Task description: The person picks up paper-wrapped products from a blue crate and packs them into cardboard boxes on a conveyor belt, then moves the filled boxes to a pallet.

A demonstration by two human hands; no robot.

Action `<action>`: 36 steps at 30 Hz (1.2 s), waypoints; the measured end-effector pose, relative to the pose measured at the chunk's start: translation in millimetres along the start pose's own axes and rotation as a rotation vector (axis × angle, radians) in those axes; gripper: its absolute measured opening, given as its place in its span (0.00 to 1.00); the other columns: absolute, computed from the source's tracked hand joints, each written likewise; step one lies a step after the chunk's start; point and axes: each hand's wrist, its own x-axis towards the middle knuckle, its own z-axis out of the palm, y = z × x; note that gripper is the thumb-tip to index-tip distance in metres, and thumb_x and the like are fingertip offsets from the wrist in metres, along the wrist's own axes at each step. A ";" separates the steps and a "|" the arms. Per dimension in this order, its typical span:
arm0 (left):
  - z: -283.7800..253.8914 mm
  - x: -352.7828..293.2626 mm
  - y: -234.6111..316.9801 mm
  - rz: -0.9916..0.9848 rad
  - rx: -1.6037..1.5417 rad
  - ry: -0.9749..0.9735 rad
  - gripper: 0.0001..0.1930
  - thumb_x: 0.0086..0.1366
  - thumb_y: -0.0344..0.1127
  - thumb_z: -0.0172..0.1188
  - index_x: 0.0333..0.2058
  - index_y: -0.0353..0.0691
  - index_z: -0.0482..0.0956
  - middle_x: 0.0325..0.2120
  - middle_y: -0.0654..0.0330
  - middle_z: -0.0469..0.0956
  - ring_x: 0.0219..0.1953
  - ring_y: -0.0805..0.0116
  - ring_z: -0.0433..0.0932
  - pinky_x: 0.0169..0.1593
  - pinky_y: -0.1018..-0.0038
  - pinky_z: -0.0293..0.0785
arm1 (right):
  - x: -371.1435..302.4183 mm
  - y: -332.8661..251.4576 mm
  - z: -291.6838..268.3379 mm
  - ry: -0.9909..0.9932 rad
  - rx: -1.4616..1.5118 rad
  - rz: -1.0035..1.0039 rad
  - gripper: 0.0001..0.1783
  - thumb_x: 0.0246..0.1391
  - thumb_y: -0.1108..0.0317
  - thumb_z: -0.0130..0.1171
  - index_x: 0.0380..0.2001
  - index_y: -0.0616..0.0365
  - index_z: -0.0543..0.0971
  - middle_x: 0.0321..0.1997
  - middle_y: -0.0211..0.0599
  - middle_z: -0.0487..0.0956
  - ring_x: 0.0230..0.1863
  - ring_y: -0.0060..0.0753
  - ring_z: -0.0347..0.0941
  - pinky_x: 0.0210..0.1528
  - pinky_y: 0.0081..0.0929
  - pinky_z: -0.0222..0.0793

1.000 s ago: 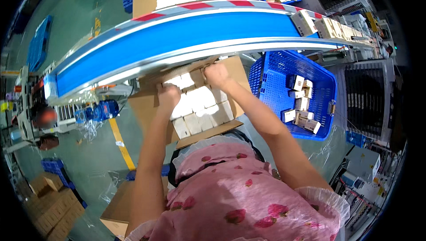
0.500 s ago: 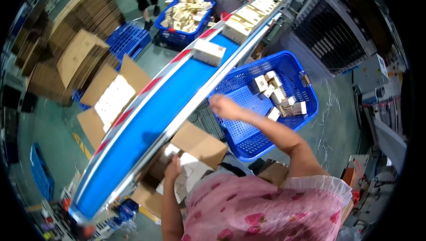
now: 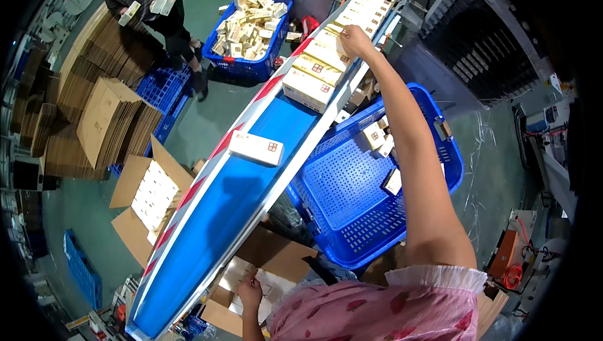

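My right hand (image 3: 358, 41) reaches far over the conveyor belt (image 3: 232, 209), fingers bent down against the row of small white-and-yellow boxes. The nearest box of that row (image 3: 308, 89) lies below and left of the hand. A single white box (image 3: 256, 148) sits apart, lower on the blue belt. My left hand (image 3: 250, 291) is low over an open brown carton (image 3: 270, 250) packed with white boxes. Its fingers are curled; whatever they hold, if anything, is hidden.
Beside the belt's right edge stands a blue basket (image 3: 333, 177) with a few boxes, partly behind my right arm. Across the belt are a fuller blue basket (image 3: 244, 69), another open carton (image 3: 129, 177) and flattened cardboard (image 3: 103, 124). A person (image 3: 157, 8) there holds small boxes.
My right hand has moved from above the blue basket up to the boxes on the belt. The box row and the single box have travelled down the belt. The person has come further into view.
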 end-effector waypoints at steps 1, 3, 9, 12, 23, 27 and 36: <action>-7.4 2.9 6.6 -0.066 -0.193 -0.017 0.12 0.52 0.24 0.42 0.36 0.34 0.71 0.27 0.51 0.74 0.26 0.59 0.74 0.31 0.70 0.70 | 5.4 -5.2 4.0 0.042 -0.009 -0.063 0.14 0.43 0.65 0.45 0.28 0.66 0.72 0.30 0.52 0.73 0.34 0.50 0.68 0.35 0.37 0.65; -25.7 5.8 34.2 -0.155 -0.496 0.050 0.13 0.50 0.19 0.40 0.32 0.32 0.72 0.24 0.56 0.74 0.24 0.71 0.74 0.28 0.79 0.69 | 10.9 -15.6 11.5 0.130 -0.029 -0.188 0.14 0.44 0.64 0.45 0.26 0.65 0.73 0.30 0.52 0.73 0.35 0.49 0.69 0.34 0.37 0.65; -89.4 35.9 105.4 0.105 -0.453 0.498 0.10 0.57 0.24 0.43 0.36 0.34 0.70 0.30 0.56 0.72 0.29 0.74 0.71 0.32 0.80 0.67 | -8.1 -57.2 27.5 -0.227 -0.063 -0.165 0.23 0.50 0.55 0.39 0.24 0.67 0.72 0.27 0.55 0.73 0.33 0.54 0.68 0.38 0.40 0.62; -107.2 83.5 84.4 0.041 -0.532 0.502 0.17 0.59 0.32 0.45 0.48 0.37 0.61 0.40 0.52 0.68 0.38 0.70 0.69 0.39 0.78 0.66 | -59.8 -115.5 40.5 -0.388 0.068 -0.304 0.27 0.52 0.51 0.35 0.30 0.69 0.69 0.31 0.58 0.71 0.35 0.55 0.67 0.38 0.40 0.62; -122.7 111.5 17.7 -0.017 -0.560 0.509 0.19 0.52 0.43 0.52 0.36 0.33 0.67 0.25 0.53 0.74 0.27 0.63 0.72 0.32 0.73 0.68 | -262.2 -292.0 91.8 -0.568 0.459 -0.368 0.40 0.39 0.42 0.51 0.38 0.76 0.64 0.37 0.62 0.69 0.40 0.53 0.67 0.42 0.35 0.62; -154.7 25.1 42.3 0.000 -0.632 0.834 0.24 0.50 0.43 0.54 0.41 0.35 0.61 0.24 0.55 0.73 0.27 0.64 0.72 0.31 0.74 0.69 | -304.5 -332.1 23.2 -0.456 0.565 -0.446 0.30 0.38 0.50 0.57 0.31 0.71 0.66 0.29 0.54 0.73 0.32 0.46 0.71 0.33 0.30 0.67; -27.3 -134.9 -34.3 -0.286 -0.578 0.879 0.35 0.48 0.40 0.58 0.50 0.31 0.51 0.41 0.45 0.65 0.43 0.56 0.67 0.45 0.69 0.62 | -485.0 -294.7 37.9 -0.629 0.512 -0.525 0.27 0.39 0.58 0.58 0.36 0.71 0.66 0.26 0.50 0.73 0.30 0.43 0.72 0.32 0.31 0.68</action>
